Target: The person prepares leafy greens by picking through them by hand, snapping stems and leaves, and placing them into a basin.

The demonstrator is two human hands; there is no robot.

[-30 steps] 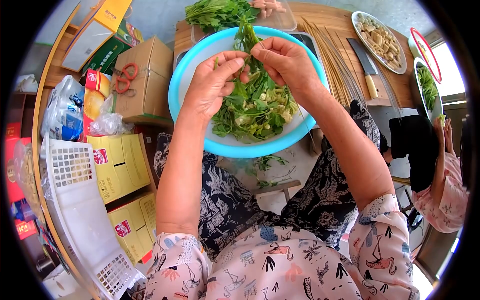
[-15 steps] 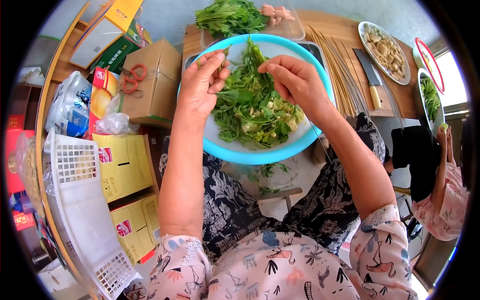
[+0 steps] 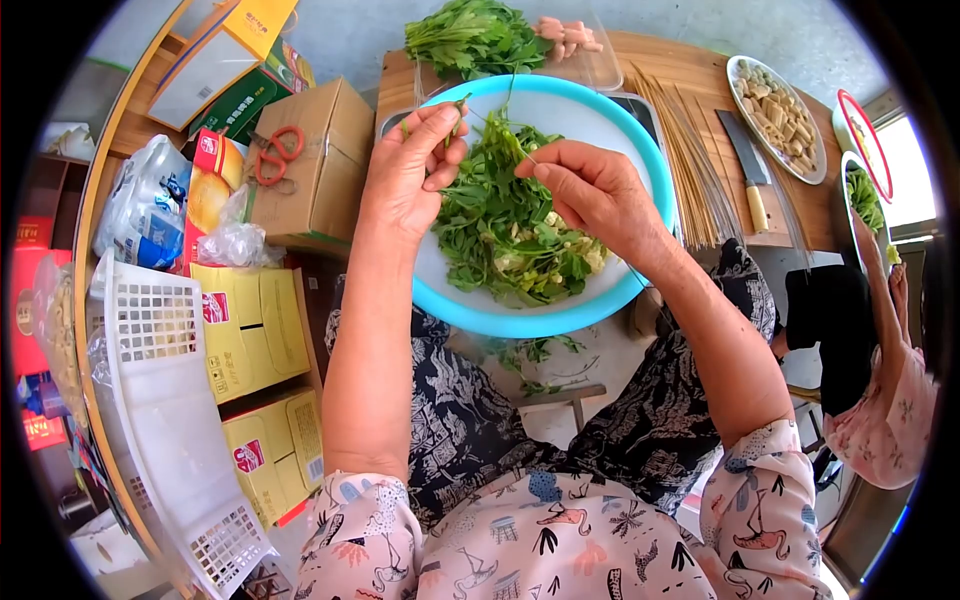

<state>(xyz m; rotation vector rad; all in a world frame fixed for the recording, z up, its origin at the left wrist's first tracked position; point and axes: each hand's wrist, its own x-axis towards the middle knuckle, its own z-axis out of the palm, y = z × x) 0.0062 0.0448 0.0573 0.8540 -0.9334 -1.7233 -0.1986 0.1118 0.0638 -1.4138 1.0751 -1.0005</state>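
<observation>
My left hand (image 3: 418,170) is closed, pinching a small green leafy sprig (image 3: 460,104) between thumb and fingers. My right hand (image 3: 590,190) is closed on a thin skewer (image 3: 638,274), whose far end sticks out below the wrist. The skewer's other end points toward my left hand, with green leaves close to it. Both hands are above a large blue-rimmed basin (image 3: 480,318). Inside it lies a heap of leafy greens (image 3: 515,240) with pale yellowish bits.
More leafy greens (image 3: 475,38) and pink sausage pieces (image 3: 568,36) sit behind the basin. To the right are skewers (image 3: 680,160), a knife (image 3: 742,150) and a plate of food pieces (image 3: 785,115). Boxes (image 3: 312,160) and a white basket (image 3: 165,420) stand left. Another person's arm (image 3: 880,290) is at right.
The view has shifted slightly, so the basin and table sit a little lower and further right. My right hand has moved slightly lower; both hands keep their pinch.
</observation>
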